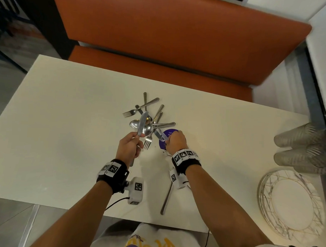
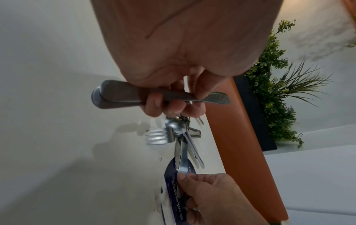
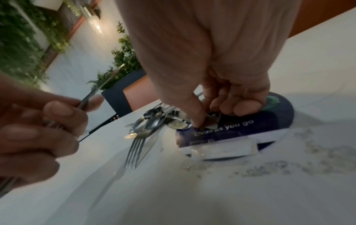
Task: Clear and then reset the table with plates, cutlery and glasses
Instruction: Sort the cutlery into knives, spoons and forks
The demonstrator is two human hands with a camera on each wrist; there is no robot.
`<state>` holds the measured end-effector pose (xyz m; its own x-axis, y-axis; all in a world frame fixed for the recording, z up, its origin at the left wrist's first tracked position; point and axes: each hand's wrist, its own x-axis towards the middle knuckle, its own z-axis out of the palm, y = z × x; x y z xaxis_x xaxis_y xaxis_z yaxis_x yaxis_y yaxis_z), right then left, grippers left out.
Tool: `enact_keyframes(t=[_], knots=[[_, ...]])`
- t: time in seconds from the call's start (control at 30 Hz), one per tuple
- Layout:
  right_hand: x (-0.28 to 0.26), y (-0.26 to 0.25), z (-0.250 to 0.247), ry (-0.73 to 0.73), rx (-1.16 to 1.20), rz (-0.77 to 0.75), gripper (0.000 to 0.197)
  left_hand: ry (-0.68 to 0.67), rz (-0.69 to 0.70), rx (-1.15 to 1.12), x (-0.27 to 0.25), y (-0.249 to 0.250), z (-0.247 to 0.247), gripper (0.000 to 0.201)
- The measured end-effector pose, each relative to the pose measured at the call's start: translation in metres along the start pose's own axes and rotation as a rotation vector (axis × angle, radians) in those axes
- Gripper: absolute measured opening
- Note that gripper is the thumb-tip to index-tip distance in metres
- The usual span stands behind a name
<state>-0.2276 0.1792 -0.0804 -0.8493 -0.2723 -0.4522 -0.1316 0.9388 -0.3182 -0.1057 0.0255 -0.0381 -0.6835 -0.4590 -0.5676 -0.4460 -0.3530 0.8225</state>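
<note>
Only readable text you've got is on the round dark-blue sticker (image 3: 273, 121) stuck to the tabletop (image 3: 192, 197): "Clean as you go" in white letters. From your head view just "Let" shows at its top edge. The wristband square codes (image 1: 183, 155) carry no letters.

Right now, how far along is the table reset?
Done: the table looks cleared, with glasses and stacked plates gathered at the right edge.
In hand: sorting the cutlery pile. The left hand grips knives; the right hand pinches another knife over the purple sticker.
Left: no place is laid yet; one utensil lies loose near the front edge.
</note>
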Motion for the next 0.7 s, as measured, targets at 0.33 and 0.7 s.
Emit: enact_keyframes(t=[0.33,0.7], knots=[[-0.003,0.013,-0.020,0.006,0.253,0.015,0.013,0.010,0.001,0.021,-0.003,0.002,-0.001,0.028],[-0.038,0.043,-0.054,0.063,0.396,-0.039,0.018,-0.031,0.008,0.039,-0.013,0.005,0.006,0.027]])
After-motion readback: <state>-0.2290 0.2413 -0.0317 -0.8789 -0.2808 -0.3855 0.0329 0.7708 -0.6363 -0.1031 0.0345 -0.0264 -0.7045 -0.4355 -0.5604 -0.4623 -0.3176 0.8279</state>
